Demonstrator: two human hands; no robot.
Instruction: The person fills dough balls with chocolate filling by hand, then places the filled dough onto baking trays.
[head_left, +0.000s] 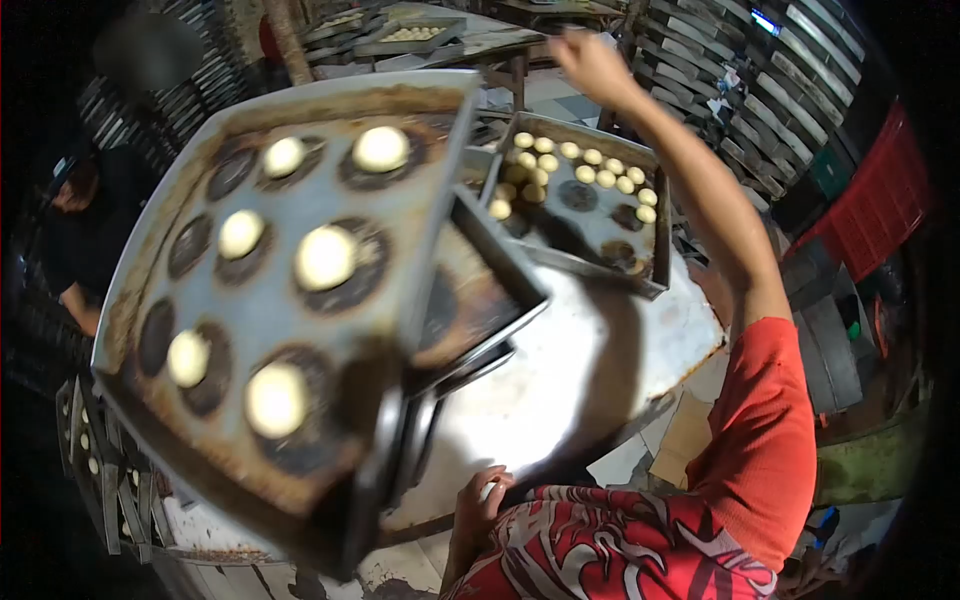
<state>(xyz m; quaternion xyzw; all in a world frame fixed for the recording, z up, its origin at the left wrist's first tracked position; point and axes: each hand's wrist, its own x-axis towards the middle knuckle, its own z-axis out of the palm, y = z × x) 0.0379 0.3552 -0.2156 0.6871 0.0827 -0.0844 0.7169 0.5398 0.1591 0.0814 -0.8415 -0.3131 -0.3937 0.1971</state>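
Note:
My left hand (484, 494) is close to my body at the table's front edge, its fingers curled. A small pale bit shows between them, too little to name. My right hand (585, 62) is raised at the top, beyond the far tray, its fingers smeared by motion. Close on the left, a large metal baking tray (255, 335) tops a stack and carries several spaced, round pale dough balls (325, 258). A second tray (575, 235) lies past the table's middle, with many smaller dough balls (606, 179) gathered along its far and side edges.
The pale metal tabletop (530, 380) lies under the trays. Another tray (480, 270) sticks out beneath the large one. A person (110, 210) in dark clothes is at the left. A red crate (860, 200) and stacked slats (770, 90) stand at the right; a back table holds another tray (410, 36).

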